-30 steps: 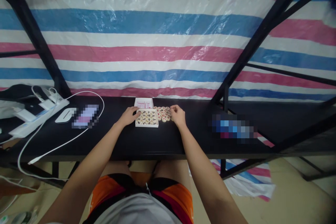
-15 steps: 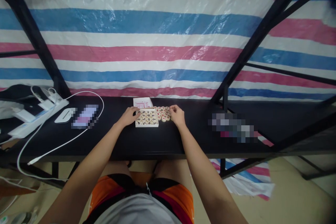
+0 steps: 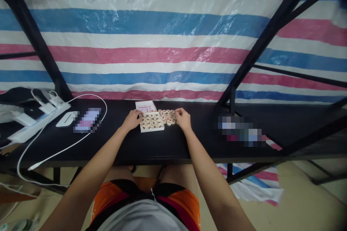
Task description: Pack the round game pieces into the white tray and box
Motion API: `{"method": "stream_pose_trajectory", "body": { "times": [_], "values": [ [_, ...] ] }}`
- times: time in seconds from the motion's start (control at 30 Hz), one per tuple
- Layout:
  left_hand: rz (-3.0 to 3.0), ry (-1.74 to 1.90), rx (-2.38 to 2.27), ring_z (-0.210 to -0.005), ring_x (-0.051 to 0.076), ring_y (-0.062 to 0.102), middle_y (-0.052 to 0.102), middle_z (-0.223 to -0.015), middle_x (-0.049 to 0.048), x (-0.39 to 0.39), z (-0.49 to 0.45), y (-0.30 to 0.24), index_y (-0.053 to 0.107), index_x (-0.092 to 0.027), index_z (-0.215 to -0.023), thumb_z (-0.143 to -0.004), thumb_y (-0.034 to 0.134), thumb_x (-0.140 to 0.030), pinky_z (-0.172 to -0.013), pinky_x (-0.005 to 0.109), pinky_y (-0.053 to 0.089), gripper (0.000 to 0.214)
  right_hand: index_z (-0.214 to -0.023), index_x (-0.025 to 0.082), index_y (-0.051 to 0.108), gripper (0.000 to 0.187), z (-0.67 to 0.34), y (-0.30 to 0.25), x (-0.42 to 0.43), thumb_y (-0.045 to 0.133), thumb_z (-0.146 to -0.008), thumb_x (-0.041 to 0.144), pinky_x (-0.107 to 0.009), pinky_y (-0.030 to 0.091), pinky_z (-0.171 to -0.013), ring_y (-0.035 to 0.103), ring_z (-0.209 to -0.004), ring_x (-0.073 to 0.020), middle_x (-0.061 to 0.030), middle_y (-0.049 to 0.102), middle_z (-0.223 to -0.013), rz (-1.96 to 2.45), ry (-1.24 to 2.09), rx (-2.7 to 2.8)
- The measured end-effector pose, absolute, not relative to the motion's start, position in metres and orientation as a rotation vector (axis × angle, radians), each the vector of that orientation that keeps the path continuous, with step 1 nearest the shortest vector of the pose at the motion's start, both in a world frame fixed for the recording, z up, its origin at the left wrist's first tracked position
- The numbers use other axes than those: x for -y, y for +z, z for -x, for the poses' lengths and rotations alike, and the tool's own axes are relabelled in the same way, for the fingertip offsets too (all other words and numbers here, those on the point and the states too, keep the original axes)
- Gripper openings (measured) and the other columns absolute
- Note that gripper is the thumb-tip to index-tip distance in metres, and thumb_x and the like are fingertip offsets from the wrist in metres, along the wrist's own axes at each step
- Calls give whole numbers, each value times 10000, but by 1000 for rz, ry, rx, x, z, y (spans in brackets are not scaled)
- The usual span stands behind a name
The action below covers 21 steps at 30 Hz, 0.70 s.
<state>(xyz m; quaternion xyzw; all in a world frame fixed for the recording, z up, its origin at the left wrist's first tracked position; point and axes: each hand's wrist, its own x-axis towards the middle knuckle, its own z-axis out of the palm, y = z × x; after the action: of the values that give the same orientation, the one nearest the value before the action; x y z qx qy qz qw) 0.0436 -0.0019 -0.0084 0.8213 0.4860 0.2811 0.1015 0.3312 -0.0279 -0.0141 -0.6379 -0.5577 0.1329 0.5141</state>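
A shallow white box (image 3: 152,130) holds rows of round Chinese chess pieces (image 3: 151,120) with black characters. My left hand (image 3: 132,119) is closed on the box's left side near its far corner. Just right of the box, a cluster of Chinese chess pieces with red characters (image 3: 168,115) lies close together on the black tabletop. My right hand (image 3: 182,118) touches the right edge of this cluster, its fingers bent and pressed together; whether a piece is between them is hidden. Behind the box lies a white lid (image 3: 145,105) with pink printing inside.
On the left of the black table (image 3: 162,148) are a phone (image 3: 88,119), a white flat device (image 3: 66,119), a power strip (image 3: 40,122) and a white cable (image 3: 63,151). A blurred object (image 3: 241,130) lies on the right. Black metal posts and striped sheeting (image 3: 151,54) stand behind.
The box has turned slightly anticlockwise along with my left hand's fingers. The lid behind it has shifted a little left and tilted. My right hand stays nearly still.
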Motion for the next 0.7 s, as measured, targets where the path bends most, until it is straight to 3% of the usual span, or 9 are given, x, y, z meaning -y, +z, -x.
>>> {"method": "stream_pose_trajectory", "body": {
  "times": [0.7],
  "values": [
    [-2451,840,-1369,-973,238,531,620,-1019,86,2,-43,-6,679,-181,-962,-836,484,-255,-925,392,401,244,-809,196,630,219,-332,-14,27,472,-715,315,-267,438,-643,587,-628,-168,-14,654,-679,1543,317,1349]
  ]
}}
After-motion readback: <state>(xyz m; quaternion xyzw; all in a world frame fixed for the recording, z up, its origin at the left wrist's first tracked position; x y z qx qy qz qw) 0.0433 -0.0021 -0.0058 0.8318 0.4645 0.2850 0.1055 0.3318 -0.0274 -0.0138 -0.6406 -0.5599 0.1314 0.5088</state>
